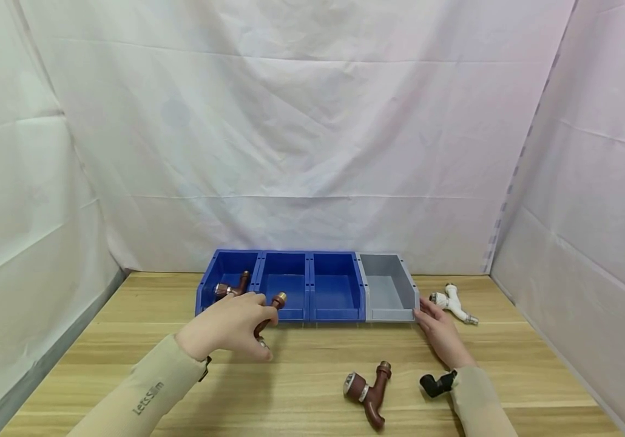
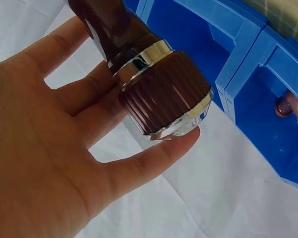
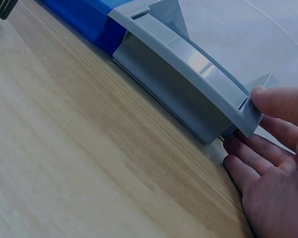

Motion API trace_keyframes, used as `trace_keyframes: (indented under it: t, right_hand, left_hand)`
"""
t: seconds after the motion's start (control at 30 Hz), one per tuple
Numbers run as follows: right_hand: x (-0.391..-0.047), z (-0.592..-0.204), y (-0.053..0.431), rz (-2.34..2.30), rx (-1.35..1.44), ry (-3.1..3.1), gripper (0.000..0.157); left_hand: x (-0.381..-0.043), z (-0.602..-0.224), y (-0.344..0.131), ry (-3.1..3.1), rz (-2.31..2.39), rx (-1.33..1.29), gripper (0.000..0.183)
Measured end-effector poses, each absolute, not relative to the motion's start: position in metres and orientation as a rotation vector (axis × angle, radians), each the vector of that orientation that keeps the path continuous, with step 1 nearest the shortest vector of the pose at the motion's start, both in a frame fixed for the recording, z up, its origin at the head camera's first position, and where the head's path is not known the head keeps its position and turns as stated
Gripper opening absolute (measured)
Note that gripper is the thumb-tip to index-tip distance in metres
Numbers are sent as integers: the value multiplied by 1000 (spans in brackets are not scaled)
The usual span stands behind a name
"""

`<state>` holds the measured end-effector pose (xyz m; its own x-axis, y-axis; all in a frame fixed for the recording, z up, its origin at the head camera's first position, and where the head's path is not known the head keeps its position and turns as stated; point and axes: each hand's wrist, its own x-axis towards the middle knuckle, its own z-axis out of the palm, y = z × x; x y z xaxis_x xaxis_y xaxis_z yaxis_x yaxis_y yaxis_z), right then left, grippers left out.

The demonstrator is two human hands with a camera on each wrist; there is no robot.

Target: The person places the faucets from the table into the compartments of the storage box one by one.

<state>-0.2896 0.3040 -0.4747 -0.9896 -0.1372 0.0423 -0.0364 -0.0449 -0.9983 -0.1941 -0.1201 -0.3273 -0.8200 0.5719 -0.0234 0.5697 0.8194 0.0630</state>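
Note:
My left hand (image 1: pixel 236 325) holds a brown faucet (image 1: pixel 278 301) in front of the blue bins. In the left wrist view, the thumb lies against the chrome end of the faucet's ribbed knob (image 2: pixel 166 94), and the other fingers are behind its body. Another brown faucet (image 1: pixel 243 283) lies in the leftmost blue bin (image 1: pixel 201 297). At the right end of the row, my right hand (image 1: pixel 443 334) grips the front corner of the grey bin (image 1: pixel 393 314). Its thumb rests on the rim in the right wrist view, with the fingers below and beside the corner.
Two more blue bins (image 1: pixel 285 314) stand between the leftmost one and the grey bin. A white faucet (image 1: pixel 457 303) lies right of the row. Nearer the front are a third brown faucet (image 1: pixel 374 397) and, beside the right wrist, a black object (image 1: pixel 432 385). White cloth (image 1: pixel 312 152) encloses the wooden table.

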Motion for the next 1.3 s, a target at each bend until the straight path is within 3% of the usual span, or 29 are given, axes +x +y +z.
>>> trace_keyframes:
  t: [1.3]
  right_hand:
    - [-290, -478, 305, -2252, -202, 2099, 62]
  left_hand:
    - [-209, -336, -115, 2931, 103, 952, 43]
